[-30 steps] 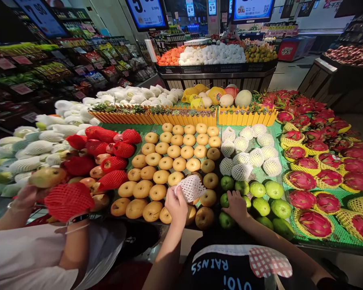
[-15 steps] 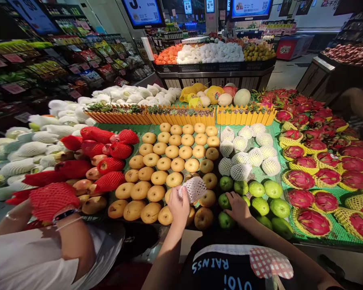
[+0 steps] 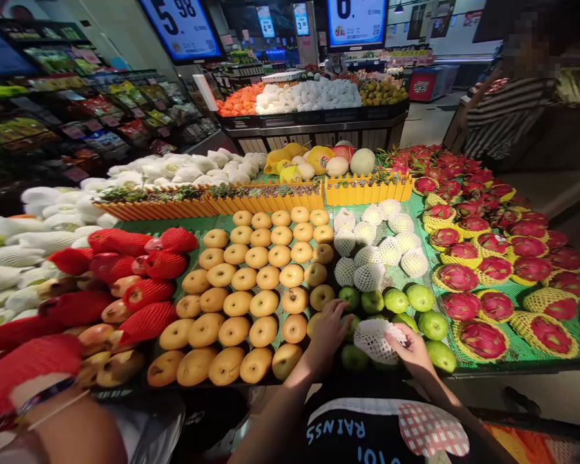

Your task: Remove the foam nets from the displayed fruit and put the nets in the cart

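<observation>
My right hand [image 3: 410,348] pinches a white foam fruit net [image 3: 377,340] between thumb and fingers, above the front rows of green fruit. Whether a fruit sits inside the net, I cannot tell. My left hand [image 3: 329,325] is at the left edge of the green fruit [image 3: 348,298], its fingers apart and slightly bent, next to the front-left ones. Behind the bare green fruit lie several wrapped in white foam nets [image 3: 368,277]. Round yellow-brown pears [image 3: 264,303] stand in rows to the left of my left hand.
Dragon fruit [image 3: 486,339] in yellow nets fill the right side. Pomegranates in red nets [image 3: 147,293] lie left of the pears. A low orange fence planter [image 3: 265,200] runs behind. Another person's forearm [image 3: 72,419] is at lower left; a person in stripes [image 3: 510,119] stands beyond.
The foam net has passed from my left hand to my right and moved rightward, over the green fruit. My left hand has moved right to the green fruit's edge. The view has turned right.
</observation>
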Demonstrator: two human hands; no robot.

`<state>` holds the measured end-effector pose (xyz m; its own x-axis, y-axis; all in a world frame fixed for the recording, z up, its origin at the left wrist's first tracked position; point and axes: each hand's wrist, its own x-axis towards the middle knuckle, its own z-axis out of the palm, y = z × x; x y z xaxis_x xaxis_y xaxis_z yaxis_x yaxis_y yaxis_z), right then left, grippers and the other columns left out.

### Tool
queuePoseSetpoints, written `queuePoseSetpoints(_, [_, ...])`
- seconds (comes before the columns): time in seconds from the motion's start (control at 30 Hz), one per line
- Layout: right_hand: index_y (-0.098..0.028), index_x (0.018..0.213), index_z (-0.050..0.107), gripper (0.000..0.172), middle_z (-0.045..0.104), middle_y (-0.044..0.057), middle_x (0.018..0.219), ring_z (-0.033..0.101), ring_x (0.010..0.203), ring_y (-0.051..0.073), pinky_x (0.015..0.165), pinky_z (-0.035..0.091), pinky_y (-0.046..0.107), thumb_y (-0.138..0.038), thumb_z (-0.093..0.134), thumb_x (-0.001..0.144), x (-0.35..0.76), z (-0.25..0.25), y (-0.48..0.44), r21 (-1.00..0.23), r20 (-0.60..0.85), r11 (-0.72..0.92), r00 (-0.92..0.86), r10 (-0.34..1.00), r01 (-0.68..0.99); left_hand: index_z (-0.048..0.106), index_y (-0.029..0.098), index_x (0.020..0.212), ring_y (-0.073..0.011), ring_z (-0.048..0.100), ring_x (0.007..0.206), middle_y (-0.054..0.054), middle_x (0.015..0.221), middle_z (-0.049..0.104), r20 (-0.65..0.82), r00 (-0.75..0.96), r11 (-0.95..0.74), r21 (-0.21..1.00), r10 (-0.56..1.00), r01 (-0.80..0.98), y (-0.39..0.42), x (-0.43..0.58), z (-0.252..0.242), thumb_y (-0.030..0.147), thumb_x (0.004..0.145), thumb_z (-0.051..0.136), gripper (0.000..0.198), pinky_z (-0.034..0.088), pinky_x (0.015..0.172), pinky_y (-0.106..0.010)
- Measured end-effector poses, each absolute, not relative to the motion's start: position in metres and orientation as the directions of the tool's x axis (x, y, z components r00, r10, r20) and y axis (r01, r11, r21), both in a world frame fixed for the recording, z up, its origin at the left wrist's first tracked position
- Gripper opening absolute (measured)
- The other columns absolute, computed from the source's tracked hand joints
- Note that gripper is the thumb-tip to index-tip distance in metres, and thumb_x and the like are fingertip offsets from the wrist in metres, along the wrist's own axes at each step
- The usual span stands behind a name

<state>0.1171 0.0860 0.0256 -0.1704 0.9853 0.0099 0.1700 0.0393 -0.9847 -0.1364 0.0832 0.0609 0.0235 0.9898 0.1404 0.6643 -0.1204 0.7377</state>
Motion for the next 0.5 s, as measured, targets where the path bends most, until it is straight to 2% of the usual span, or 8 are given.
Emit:
queuePoseSetpoints(0.1, [-0.023,0.091,0.076,0.039,0.078,0.007,0.086,0.074,0.081,0.029,0.075,0.062,0.038,-0.062,0.078,0.086,0.143,0.024,0.069,-0.988,-0.032,-0.033,0.013,0.999,0.151,0.065,0.024,0.133,-0.0313,0.064,0.133,-0.015,0.141,0.069,0.062,-0.029,-0.010,0.561,0.998,0.828,0.108,-0.133,0.057,0.032,0.101,0.059,0.034,0.052,0.110,-0.044])
queuePoseSetpoints(0.23, [-0.021,0.092,0.078,0.050,0.080,0.008,0.090,0.074,0.085,0.030,0.078,0.062,0.040,-0.068,0.083,0.076,0.170,0.013,0.036,-0.987,-0.125,-0.143,0.224,0.967,0.067,0.069,0.020,0.116,-0.0331,0.075,0.100,-0.017,0.103,0.078,-0.054,-0.036,0.055,0.427,0.998,0.902,0.126,-0.123,0.053,0.031,0.101,0.058,0.022,0.055,0.089,-0.041])
queuePoseSetpoints(0.37, [-0.018,0.091,0.079,0.056,0.080,0.008,0.089,0.073,0.084,0.029,0.079,0.061,0.040,-0.070,0.085,0.071,0.193,-0.002,0.003,-0.976,-0.201,-0.216,0.361,0.911,0.001,0.069,0.022,0.096,-0.0347,0.076,0.089,-0.012,0.083,0.076,-0.121,-0.026,0.064,0.321,0.992,0.945,0.139,-0.124,0.062,0.047,0.097,0.065,0.026,0.053,0.080,-0.041])
queuePoseSetpoints(0.43, [-0.019,0.089,0.080,0.051,0.081,0.008,0.089,0.074,0.085,0.029,0.082,0.061,0.040,-0.066,0.086,0.071,0.206,-0.009,-0.011,-0.974,-0.221,-0.221,0.406,0.887,-0.046,0.068,0.022,0.090,-0.0362,0.075,0.090,-0.013,0.083,0.075,-0.140,-0.024,0.061,0.273,0.990,0.960,0.150,-0.126,0.068,0.053,0.098,0.060,0.033,0.053,0.079,-0.043])
queuePoseSetpoints(0.5, [-0.019,0.088,0.080,0.049,0.082,0.009,0.088,0.076,0.084,0.030,0.082,0.062,0.042,-0.063,0.087,0.069,0.223,-0.018,-0.022,-0.971,-0.239,-0.208,0.501,0.832,-0.118,0.069,0.021,0.096,-0.0387,0.075,0.097,-0.017,0.095,0.077,-0.084,-0.033,0.053,0.240,0.996,0.969,0.162,-0.124,0.073,0.057,0.099,0.056,0.037,0.053,0.081,-0.046])
